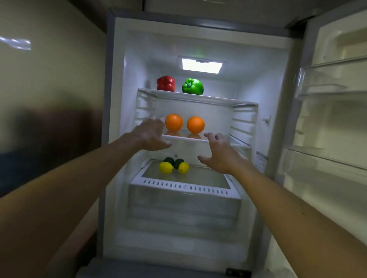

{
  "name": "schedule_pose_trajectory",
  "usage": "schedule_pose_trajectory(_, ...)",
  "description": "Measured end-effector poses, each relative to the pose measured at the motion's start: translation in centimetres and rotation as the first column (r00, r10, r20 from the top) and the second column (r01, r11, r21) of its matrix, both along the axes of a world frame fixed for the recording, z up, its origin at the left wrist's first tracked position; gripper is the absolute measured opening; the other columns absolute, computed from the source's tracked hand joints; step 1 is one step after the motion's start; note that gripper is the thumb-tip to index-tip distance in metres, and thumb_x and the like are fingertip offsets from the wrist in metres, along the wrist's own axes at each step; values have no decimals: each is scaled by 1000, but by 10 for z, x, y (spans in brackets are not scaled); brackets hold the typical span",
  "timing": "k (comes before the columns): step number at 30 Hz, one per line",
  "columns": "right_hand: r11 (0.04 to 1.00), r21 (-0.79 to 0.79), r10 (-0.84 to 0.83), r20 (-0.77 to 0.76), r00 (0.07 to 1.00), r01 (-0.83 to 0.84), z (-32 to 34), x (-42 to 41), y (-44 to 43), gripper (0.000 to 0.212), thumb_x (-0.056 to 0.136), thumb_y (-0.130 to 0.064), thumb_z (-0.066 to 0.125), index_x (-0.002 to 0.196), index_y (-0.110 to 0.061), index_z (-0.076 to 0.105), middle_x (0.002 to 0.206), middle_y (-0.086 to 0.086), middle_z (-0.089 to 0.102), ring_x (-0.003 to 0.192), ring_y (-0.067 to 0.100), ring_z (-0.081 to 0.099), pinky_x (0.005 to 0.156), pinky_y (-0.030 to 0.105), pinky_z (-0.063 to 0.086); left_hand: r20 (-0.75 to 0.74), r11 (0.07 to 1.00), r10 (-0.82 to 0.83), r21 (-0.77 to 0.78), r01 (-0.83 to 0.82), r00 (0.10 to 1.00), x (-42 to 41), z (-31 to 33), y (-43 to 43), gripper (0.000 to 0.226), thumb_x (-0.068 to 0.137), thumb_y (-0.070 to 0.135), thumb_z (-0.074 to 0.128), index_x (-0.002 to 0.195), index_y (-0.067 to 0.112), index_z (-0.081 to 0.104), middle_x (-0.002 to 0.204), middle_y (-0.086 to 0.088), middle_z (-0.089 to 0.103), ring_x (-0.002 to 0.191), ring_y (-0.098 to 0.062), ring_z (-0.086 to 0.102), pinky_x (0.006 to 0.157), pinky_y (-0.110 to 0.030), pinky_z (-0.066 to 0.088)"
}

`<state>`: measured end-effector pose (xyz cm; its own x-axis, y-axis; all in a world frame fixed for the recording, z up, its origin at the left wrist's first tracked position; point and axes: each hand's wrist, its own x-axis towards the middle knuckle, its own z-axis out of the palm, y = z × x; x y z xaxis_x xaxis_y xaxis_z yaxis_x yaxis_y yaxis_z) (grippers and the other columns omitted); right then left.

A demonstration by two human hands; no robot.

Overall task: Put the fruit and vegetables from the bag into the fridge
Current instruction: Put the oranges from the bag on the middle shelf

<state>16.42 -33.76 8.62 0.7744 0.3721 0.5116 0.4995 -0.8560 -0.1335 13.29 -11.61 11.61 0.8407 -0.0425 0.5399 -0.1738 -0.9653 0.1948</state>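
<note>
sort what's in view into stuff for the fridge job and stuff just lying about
Job: red pepper, green pepper, oranges, lemons, dark green fruit, fridge, left hand, right hand.
Just there: door racks, drawer, wall.

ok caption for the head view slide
Left hand and right hand reach toward two oranges in the open fridge

One pepper [166, 83] is red, the other pepper [193, 86] is green; two oranges [174, 122] are orange, two lemons [165, 167] yellow, the fridge [273, 80] is white inside.

Bare left hand [151, 135], right hand [218, 153] and forearms [58, 184]; dark speck [303, 213] on right forearm [285, 200].
</note>
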Motion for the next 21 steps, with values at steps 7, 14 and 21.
schedule_pose_trajectory(7, 999, 4, 46, -16, 999, -46, -9, -40, -9, 79, 85, -41, 66, 148, -22, 22, 135, 13, 39, 125, 30, 40, 99, 45, 43, -30, 999, 35, 41, -33, 999, -49, -11, -7, 74, 76, 38, 76, 136, 12, 41, 134, -13, 45, 118, -28, 49, 95, -42, 48)
schedule_pose_trajectory(14, 1000, 7, 18, -30, 999, -17, -15, -68, -13, 78, 87, -37, 63, 149, -20, 19, 140, 13, 36, 127, 29, 36, 101, 46, 43, -64, 1000, -3, -7, 3, 998, -85, -25, -4, 71, 70, 39, 80, 128, 14, 47, 121, -9, 53, 108, -23, 53, 88, -42, 54)
schedule_pose_trajectory(21, 1000, 19, -4, -55, 998, 5, -14, -97, -17, 75, 85, -35, 63, 147, -19, 23, 137, 15, 37, 124, 31, 38, 101, 49, 42, -71, 999, -30, -27, 28, 997, -110, -30, 4, 73, 71, 39, 79, 131, 12, 46, 127, -9, 51, 112, -23, 51, 91, -39, 51)
